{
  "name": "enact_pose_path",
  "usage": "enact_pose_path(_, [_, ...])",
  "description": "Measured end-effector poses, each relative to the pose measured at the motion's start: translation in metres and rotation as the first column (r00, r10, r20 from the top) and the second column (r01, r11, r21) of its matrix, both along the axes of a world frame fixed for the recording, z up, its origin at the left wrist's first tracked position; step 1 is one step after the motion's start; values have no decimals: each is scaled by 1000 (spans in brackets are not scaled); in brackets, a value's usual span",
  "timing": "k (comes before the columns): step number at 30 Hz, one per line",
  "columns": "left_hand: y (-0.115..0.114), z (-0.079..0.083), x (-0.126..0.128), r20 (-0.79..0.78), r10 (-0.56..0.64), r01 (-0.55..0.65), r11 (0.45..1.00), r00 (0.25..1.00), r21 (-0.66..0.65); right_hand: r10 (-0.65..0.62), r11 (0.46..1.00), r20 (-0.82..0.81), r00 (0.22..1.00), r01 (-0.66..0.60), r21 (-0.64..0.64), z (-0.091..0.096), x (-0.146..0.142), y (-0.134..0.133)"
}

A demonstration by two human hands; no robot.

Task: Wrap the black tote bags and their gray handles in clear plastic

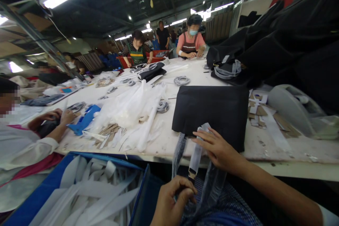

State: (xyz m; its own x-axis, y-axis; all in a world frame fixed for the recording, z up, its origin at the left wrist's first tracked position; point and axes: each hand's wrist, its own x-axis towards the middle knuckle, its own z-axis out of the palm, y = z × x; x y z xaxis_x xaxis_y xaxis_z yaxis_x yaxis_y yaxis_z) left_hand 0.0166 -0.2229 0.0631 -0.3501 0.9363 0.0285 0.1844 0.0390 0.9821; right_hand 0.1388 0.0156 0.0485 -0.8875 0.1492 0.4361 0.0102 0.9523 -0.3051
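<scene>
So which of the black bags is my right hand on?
The flat black bag at the near edge of the table, under the right hand; the others lie farther back.

Busy workshop table point(169, 141) here. My right hand point(219, 152) lies flat with fingers spread on the near edge of a black folded fabric piece point(212, 111), also touching a white strap point(196, 155) that hangs over the table edge. My left hand point(173, 201) sits lower, curled around a clear plastic sleeve point(212, 187) over my lap. A blue bin point(39, 197) of white strips is at lower left, and a heap of clear bags point(132, 106) lies mid-table. A co-worker's hand point(66, 116) rests at left beside a blue piece point(86, 120). Dark fabric piles point(291, 42) are stacked at right.
</scene>
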Motion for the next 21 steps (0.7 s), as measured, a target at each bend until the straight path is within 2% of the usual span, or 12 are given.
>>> enact_pose_path(4, [1, -1, 3, 15, -32, 32, 999, 999, 15, 34, 999, -102, 994, -31, 31, -3, 26, -29])
enact_pose_path(8, [5, 2, 4, -61, -33, 31, 999, 998, -25, -126, 991, -193, 973, 117, -59, -12, 48, -39])
enact_pose_path(10, [8, 6, 6, -59, -32, 32, 999, 998, -11, -147, 985, -174, 974, 128, -112, -13, 52, -42])
enact_pose_path(15, [10, 16, 13, -39, -105, 109, 986, 994, 126, 79, 996, -48, 996, -81, -44, -16, 36, -52])
enact_pose_path(18, [9, 16, 13, -67, -121, 130, 981, 990, 145, 53, 998, -108, 993, -50, 25, -20, 20, -45])
enact_pose_path(21, [8, 11, 9, -74, -138, 146, 981, 988, 128, -25, 997, -87, 996, 31, 68, -19, 11, -30])
